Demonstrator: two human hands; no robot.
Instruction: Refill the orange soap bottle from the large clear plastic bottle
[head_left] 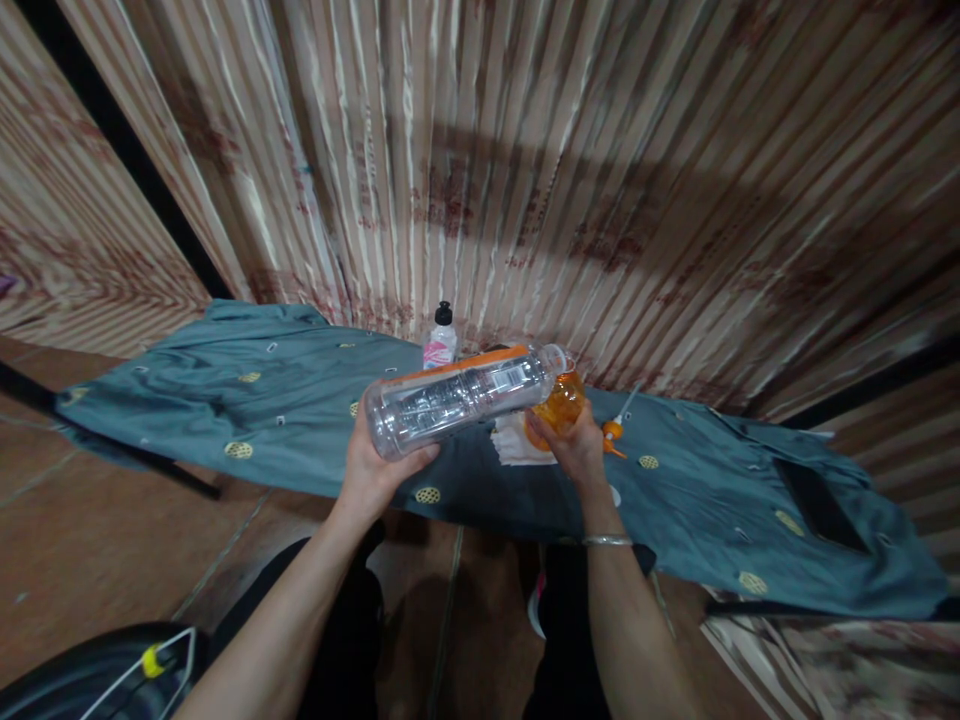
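My left hand (375,455) grips the base end of a clear plastic bottle (457,400) with an orange-edged label. The bottle is tilted, nearly lying flat, its mouth pointing right. That mouth meets the top of an orange bottle (562,400), which my right hand (577,440) holds with the fingers wrapped round it. Whether the two mouths touch I cannot tell. Just right of my right hand lies an orange pump top (613,432) with a pale tube. Beneath the orange bottle is a white cloth (517,447), partly hidden.
A small bottle with a black cap (441,335) stands at the back of the narrow table with a green cloth (300,400). Toward the right end lies a dark phone (820,505). A striped curtain (480,180) hangs close behind. A black round tub (97,675) is on the floor at lower left.
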